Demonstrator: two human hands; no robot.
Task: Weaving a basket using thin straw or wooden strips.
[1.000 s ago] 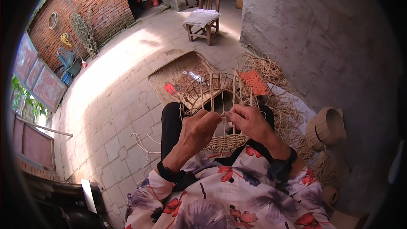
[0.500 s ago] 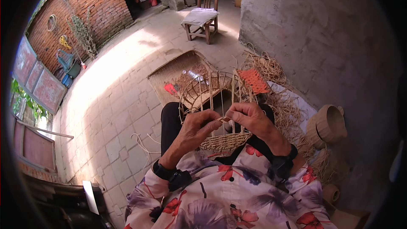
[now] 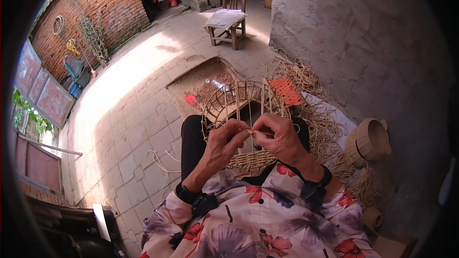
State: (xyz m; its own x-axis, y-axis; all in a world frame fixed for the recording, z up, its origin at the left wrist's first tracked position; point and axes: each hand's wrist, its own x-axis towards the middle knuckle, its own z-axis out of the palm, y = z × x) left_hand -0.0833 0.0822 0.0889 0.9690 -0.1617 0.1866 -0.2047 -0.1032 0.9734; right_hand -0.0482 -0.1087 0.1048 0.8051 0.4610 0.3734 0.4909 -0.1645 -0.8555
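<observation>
On my lap rests a partly woven basket [image 3: 254,161], with a dense braided band on its near side and bare upright ribs and looped cords beyond. Above that band, my left hand [image 3: 223,139] and my right hand [image 3: 278,137] meet fingertip to fingertip. Both are closed in a pinch on a thin straw-coloured cord [image 3: 249,132], of which only a short bit shows between them. The fingertips hide the rest of it. Each wrist wears a black strap.
Beyond the basket lies a shallow woven tray [image 3: 184,83] with brown bits and a red scrap. Loose cord [image 3: 322,126] is heaped on the right, beside an orange woven piece [image 3: 285,91] and a wicker vessel [image 3: 369,139]. A wooden chair [image 3: 229,21] stands farther off.
My right hand has shifted slightly left, its fingers curling closer over the cord. The left hand has barely moved and keeps its pinch. The basket stays in place.
</observation>
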